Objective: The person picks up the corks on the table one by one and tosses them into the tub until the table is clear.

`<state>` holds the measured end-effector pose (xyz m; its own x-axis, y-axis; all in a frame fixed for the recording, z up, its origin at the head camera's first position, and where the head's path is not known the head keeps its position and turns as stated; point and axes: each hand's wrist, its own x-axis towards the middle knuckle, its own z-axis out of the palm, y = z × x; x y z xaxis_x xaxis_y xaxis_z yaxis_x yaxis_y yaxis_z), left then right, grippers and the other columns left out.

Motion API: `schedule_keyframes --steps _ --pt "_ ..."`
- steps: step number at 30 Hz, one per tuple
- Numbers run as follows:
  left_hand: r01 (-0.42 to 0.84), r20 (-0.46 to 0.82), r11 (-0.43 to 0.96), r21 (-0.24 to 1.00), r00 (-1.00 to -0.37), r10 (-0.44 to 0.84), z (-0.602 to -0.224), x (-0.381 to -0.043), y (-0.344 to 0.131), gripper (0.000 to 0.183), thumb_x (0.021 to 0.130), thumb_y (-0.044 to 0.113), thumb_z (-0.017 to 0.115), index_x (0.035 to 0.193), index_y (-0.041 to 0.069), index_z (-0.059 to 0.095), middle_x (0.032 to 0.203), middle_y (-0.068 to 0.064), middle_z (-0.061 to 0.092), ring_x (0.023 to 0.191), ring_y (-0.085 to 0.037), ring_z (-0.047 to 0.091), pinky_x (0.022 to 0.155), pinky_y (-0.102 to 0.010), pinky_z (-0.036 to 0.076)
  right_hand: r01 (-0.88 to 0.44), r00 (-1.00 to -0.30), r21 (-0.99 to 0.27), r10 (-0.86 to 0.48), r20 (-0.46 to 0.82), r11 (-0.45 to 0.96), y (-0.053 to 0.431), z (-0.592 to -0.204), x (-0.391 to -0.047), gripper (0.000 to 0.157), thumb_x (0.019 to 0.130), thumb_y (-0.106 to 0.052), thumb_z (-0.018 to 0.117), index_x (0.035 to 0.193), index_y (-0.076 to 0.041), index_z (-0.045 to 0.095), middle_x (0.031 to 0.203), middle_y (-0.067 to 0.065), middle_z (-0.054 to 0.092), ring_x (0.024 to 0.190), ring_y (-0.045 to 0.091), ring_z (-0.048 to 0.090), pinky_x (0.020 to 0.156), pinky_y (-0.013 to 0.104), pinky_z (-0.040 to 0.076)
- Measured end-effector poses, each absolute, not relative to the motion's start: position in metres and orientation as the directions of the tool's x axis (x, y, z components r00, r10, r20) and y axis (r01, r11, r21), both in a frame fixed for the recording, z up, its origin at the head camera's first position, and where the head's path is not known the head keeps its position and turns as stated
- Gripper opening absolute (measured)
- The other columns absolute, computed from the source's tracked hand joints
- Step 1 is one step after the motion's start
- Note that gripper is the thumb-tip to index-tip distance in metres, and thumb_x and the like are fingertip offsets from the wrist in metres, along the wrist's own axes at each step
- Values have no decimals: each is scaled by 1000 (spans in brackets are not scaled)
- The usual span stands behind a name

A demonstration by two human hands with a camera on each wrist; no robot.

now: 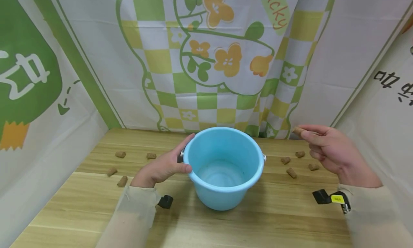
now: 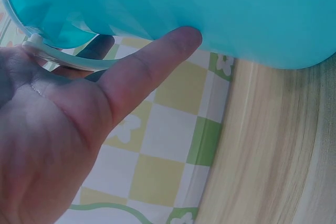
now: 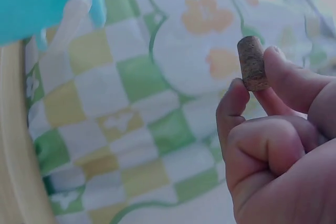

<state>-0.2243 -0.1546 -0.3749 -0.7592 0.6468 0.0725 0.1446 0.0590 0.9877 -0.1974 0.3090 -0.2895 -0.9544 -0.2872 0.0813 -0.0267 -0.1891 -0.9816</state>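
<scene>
A light blue bucket point(image 1: 222, 194) stands upright on the wooden table, and its inside shows no contents. My left hand point(image 1: 166, 167) rests against the bucket's left side near the rim, thumb and fingers spread and fairly straight. In the left wrist view, one straight digit touches the blue wall, and the white handle point(image 2: 79, 62) passes by the hand. To the right of the bucket, my right hand point(image 1: 332, 147) is raised above the table and pinches a cork point(image 3: 252, 64) between thumb and fingers. The cork is clear of the bucket.
Several corks point(image 1: 151, 156) lie scattered left of the bucket. Several more corks point(image 1: 291, 173) lie to its right, below the right hand. A printed curtain point(image 1: 206, 108) hangs behind the wooden table point(image 1: 280, 212), with fabric walls on both sides.
</scene>
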Motion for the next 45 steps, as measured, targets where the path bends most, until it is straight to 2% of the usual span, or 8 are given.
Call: schedule_keyframes --steps 8,14,18,31,34,40,43,45 --pt "153 68 77 985 -764 641 -374 -224 -155 116 76 46 86 160 37 7 161 -8 18 137 -42 33 99 -49 43 -63 -967 -985 -253 20 160 275 -260 -191 27 98 -20 67 122 -7 69 111 2 67 49 7 33 47 23 36" --pt "154 64 84 985 -765 641 -375 -224 -156 115 77 47 86 160 38 7 160 -9 20 137 -41 35 99 -50 42 -100 -968 -904 -252 -8 415 251 -245 -190 43 97 -31 68 130 -3 63 118 1 69 48 10 27 47 26 37" --pt "158 67 86 984 -765 641 -374 -224 -156 114 77 47 85 160 39 7 160 -9 21 137 -41 35 99 -50 42 -88 -973 -847 -227 -40 525 237 -239 -190 44 92 -38 72 127 -11 67 115 3 70 46 10 26 44 27 33" --pt "154 68 80 985 -765 640 -375 -224 -156 114 77 46 85 160 37 7 161 -8 17 137 -43 32 99 -50 42 -95 -964 -772 -252 -86 629 209 -244 -192 33 89 -38 76 117 -19 73 114 4 70 49 14 32 47 27 36" --pt "149 66 76 986 -766 640 -375 -224 -156 114 77 46 85 160 38 7 160 -10 19 137 -44 33 99 -50 42 -108 -957 -764 -276 -94 636 205 -245 -192 32 91 -35 75 118 -19 73 113 0 71 65 14 48 54 27 40" --pt "140 60 76 987 -766 640 -375 -224 -155 117 76 47 86 161 36 5 159 -11 21 136 -43 35 100 -51 41 -135 -942 -782 -324 -90 609 197 -250 -193 31 92 -31 75 120 -17 71 109 -6 72 63 16 50 49 27 38" --pt "138 62 68 988 -762 644 -376 -224 -154 117 77 47 85 161 36 4 159 -11 21 136 -43 35 99 -50 42 -167 -936 -771 -344 -71 614 194 -252 -193 31 93 -30 74 120 -17 71 107 -7 72 91 19 62 72 35 49" --pt "141 68 61 988 -758 648 -376 -224 -154 116 77 46 85 161 36 4 159 -11 20 136 -43 35 99 -50 42 -176 -934 -768 -351 -68 616 193 -252 -194 30 93 -29 73 121 -17 71 107 -8 72 120 24 54 93 45 46"
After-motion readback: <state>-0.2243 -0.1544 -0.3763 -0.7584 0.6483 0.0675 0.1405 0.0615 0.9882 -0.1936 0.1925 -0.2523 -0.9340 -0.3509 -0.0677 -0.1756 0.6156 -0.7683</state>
